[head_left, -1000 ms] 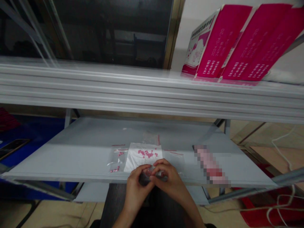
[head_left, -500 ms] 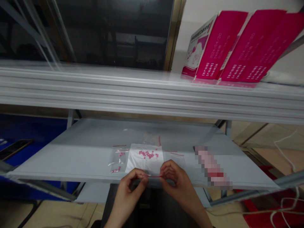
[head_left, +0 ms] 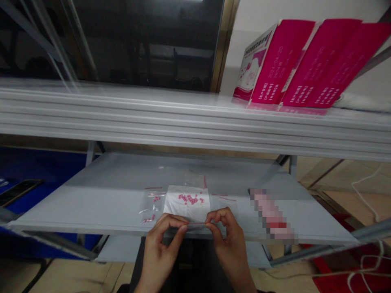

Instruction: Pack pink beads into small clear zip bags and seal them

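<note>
A small clear zip bag (head_left: 196, 225) with a red seal line is stretched between my hands at the table's front edge. My left hand (head_left: 165, 240) pinches its left end between thumb and fingers. At the right end, my right hand (head_left: 225, 234) pinches it the same way. Just beyond my fingers lies a white paper sheet (head_left: 186, 207) bearing a cluster of pink pills (head_left: 190, 199). To its left is a clear zip bag with several pink pieces inside (head_left: 152, 205). More clear bags lie behind the sheet (head_left: 195, 178) and to its right (head_left: 226, 201).
A blurred-out pink object (head_left: 271, 213) rests on the grey table (head_left: 100, 191) at right. Above the table's back runs a metal shelf (head_left: 152, 118) carrying pink boxes (head_left: 305, 63). A phone (head_left: 20, 192) lies on a blue surface at left; white cables (head_left: 366, 268) are at lower right.
Both hands have shifted slightly, with the fingertips a little higher at the table edge and the right wrist turned more upright. The bag is still pinched between them.
</note>
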Demonstrator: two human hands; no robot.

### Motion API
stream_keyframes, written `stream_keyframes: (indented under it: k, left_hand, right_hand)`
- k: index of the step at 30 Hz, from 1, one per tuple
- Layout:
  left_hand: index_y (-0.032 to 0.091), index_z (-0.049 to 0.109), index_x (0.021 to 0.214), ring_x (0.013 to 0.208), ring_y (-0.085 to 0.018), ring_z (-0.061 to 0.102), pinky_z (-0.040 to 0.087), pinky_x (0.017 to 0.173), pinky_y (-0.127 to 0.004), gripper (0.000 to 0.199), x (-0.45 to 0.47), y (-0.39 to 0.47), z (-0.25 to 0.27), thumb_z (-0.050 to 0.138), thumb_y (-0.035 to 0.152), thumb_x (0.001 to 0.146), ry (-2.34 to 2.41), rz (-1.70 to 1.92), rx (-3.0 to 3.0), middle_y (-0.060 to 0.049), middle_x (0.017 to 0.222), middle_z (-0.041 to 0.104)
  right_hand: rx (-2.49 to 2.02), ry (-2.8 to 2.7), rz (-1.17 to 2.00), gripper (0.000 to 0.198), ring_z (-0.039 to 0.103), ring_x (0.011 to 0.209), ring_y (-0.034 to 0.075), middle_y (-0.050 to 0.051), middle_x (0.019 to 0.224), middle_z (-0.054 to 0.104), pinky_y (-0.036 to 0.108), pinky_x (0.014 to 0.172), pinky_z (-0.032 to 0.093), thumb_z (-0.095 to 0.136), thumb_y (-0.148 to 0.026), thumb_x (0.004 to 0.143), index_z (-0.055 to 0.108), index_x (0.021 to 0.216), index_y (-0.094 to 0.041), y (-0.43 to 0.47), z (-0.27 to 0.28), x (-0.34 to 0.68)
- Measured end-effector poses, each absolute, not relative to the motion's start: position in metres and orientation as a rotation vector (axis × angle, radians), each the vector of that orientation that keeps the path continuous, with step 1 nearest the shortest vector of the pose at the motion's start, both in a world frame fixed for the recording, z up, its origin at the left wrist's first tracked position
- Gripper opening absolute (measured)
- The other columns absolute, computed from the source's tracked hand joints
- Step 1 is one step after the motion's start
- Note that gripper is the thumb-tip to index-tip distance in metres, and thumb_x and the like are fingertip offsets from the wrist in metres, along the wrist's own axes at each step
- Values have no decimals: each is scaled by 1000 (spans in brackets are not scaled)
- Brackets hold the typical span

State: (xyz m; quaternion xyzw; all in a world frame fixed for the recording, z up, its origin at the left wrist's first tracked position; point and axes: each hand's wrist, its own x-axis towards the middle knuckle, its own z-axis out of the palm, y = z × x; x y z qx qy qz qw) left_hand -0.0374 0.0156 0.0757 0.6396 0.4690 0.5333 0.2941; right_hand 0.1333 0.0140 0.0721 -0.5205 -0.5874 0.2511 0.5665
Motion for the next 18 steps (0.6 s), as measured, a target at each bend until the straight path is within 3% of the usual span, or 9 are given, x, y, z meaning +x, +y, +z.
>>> stream_keyframes:
  k: [6,10,15,18]
  left_hand:
    - [22,58,89,87,-20,65,52,77,-30,6,-42,18,79,55,20,85,1267,1431,1882,-4,89,68]
    - [23,53,113,108,-28,58,48,91,-43,37,-41,19,92,55,15,77,1253,1331,2173,-11,115,63]
    - [24,61,90,111,-30,53,42,95,-48,14,-29,23,105,58,16,79,1273,1218,2511,-9,120,62]
    - [23,61,85,108,-28,54,40,95,-48,12,-25,25,107,55,13,82,1262,1218,2569,-8,116,64]
  right_hand:
    - [-1238,-1381,516,15,60,72,18,-2,74,63,29,70,43,57,-14,79,48,73,-24,15,81,132]
    - [-1261,-1411,474,15,60,73,20,-1,74,62,30,70,43,58,-14,79,50,72,-23,13,85,131]
    - [-1246,-1439,459,15,59,74,21,-1,74,61,32,70,44,57,-12,78,50,72,-24,10,87,126]
    - [-1253,-1446,457,15,59,75,21,0,75,61,33,71,44,57,-14,79,50,71,-24,10,88,124]
